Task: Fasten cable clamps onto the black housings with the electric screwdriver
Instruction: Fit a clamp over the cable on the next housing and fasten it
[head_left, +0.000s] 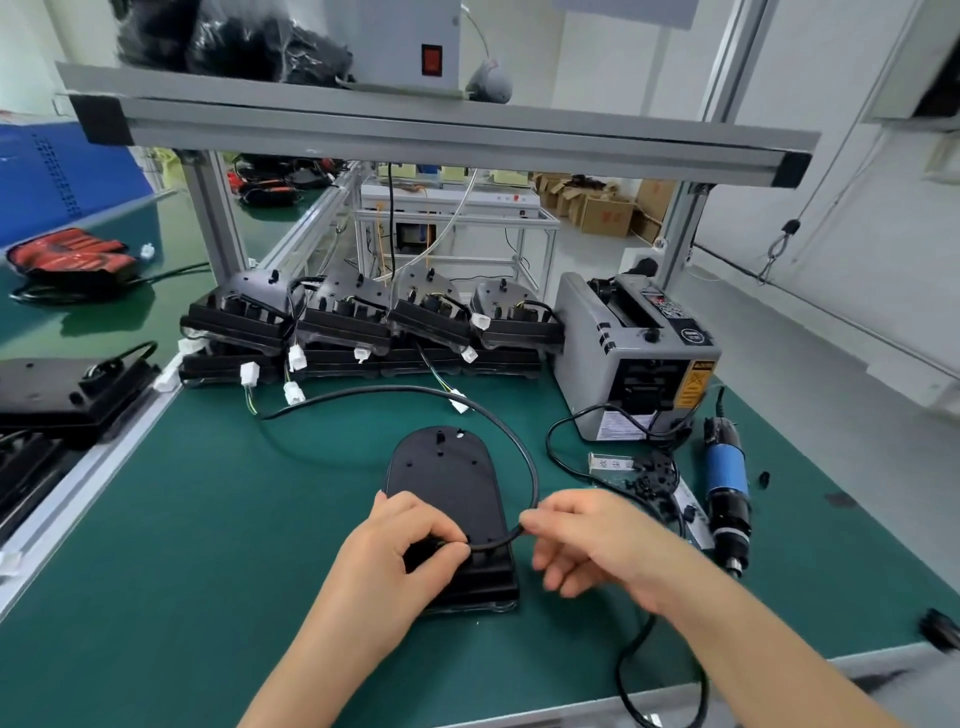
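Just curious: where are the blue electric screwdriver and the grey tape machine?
blue electric screwdriver (726, 467): head view, on its blue body.
grey tape machine (583, 335): head view, on its plain left side.

Head-worn view looks forward and down, close over the bench (234, 519).

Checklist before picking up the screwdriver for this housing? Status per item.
1. Housing flat on mat: ok.
2. Cable seated at housing's near end: cannot tell, left hand covers it.
3. Clamp over cable: cannot tell, hidden under that hand.
4. Right hand free: not ok, it pinches the cable.
5. Electric screwdriver near: ok, lies on the mat at right, untouched.
6. Small black parts, likely clamps, beside it: ok.
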